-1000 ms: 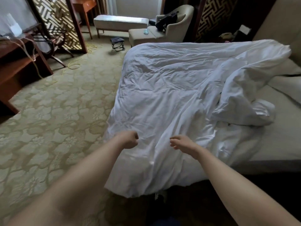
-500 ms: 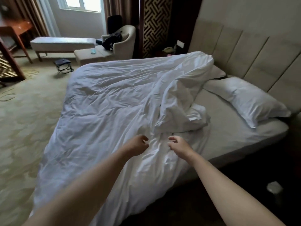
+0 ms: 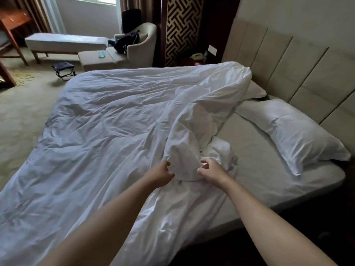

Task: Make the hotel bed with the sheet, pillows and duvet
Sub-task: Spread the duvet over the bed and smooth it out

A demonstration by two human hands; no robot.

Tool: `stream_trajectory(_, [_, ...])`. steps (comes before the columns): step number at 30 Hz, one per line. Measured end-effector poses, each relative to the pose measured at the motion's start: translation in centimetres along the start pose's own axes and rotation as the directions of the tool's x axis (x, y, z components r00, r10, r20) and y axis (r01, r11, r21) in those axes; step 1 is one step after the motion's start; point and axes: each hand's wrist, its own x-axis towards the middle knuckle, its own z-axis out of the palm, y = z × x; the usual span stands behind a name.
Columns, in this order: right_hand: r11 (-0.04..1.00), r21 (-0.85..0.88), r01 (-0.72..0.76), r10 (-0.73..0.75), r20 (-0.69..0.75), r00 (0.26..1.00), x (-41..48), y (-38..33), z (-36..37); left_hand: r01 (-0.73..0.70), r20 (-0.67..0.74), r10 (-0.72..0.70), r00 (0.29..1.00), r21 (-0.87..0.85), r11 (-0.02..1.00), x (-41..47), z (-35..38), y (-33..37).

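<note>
A crumpled white duvet [image 3: 115, 127] covers the left and middle of the bed, with its near corner folded back into a bunched hump [image 3: 188, 143]. My left hand [image 3: 160, 174] curls its fingers on the left edge of that hump. On the hump's right side, my right hand [image 3: 210, 170] pinches the fabric. The fitted sheet [image 3: 255, 169] lies bare on the right part of the mattress. One white pillow [image 3: 299, 131] rests against the headboard; a second pillow [image 3: 256, 91] shows partly from under the duvet.
A padded beige headboard [image 3: 299, 60] runs along the right. An armchair [image 3: 140, 43] with a dark bag, an ottoman [image 3: 96, 58], a bench [image 3: 65, 41] and a small folding stool [image 3: 63, 69] stand beyond the bed. Carpet [image 3: 23, 112] lies on the left.
I have moved along the bed toward the headboard, and the view has swung right. Both hands went from the flat duvet to the bunched fold and have taken hold of it.
</note>
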Motion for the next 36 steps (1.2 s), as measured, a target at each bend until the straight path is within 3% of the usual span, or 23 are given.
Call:
stream_trajectory(8, [0.926,-0.375,-0.027,0.069,0.099,0.993,14.6,2.6,-1.0,0.132,0.051,-0.126,0.991,-0.136,0.982,15.8,1.4,0.0])
stream_trajectory(10, [0.845,-0.535,0.007,0.083,0.144,0.986,17.5,4.1,-1.2,0.176,0.04,-0.172,0.984,-0.128,0.976,19.1,2.1,-0.1])
stream_trajectory(13, [0.644,-0.76,0.091,0.149,0.241,0.959,20.6,6.4,-1.4,0.243,0.055,-0.237,0.97,-0.219,0.945,22.9,3.1,-0.5])
stream_trajectory(17, [0.475,-0.86,0.187,0.142,0.285,0.948,23.8,8.9,-1.6,0.298,0.028,-0.303,0.952,-0.292,0.909,26.1,4.3,-0.9])
stream_trajectory(20, [0.426,-0.87,0.246,0.088,0.311,0.946,25.0,9.7,-1.5,0.373,0.082,-0.367,0.927,-0.329,0.867,27.2,4.8,-0.8])
stream_trajectory(22, [0.506,-0.836,0.214,0.089,0.297,0.951,24.8,9.7,-2.2,0.327,0.098,-0.312,0.945,-0.328,0.886,27.3,5.2,0.4])
stream_trajectory(26, [0.842,-0.539,-0.027,0.121,0.14,0.983,24.5,9.5,-6.2,0.257,-0.003,-0.266,0.964,-0.247,0.934,27.6,5.4,6.2])
stream_trajectory(30, [0.936,-0.316,-0.153,0.167,0.018,0.986,24.8,9.5,-13.1,0.191,-0.143,-0.235,0.961,-0.271,0.944,27.8,5.9,15.0])
stream_trajectory(33, [0.979,-0.148,-0.139,0.145,0.031,0.989,24.0,10.1,-18.5,0.065,-0.255,-0.145,0.956,-0.297,0.953,27.2,7.0,22.9])
stream_trajectory(36, [0.991,-0.102,-0.09,0.092,0.012,0.996,21.9,12.2,-23.9,-0.071,-0.322,-0.042,0.946,-0.334,0.94,26.1,9.1,31.0])
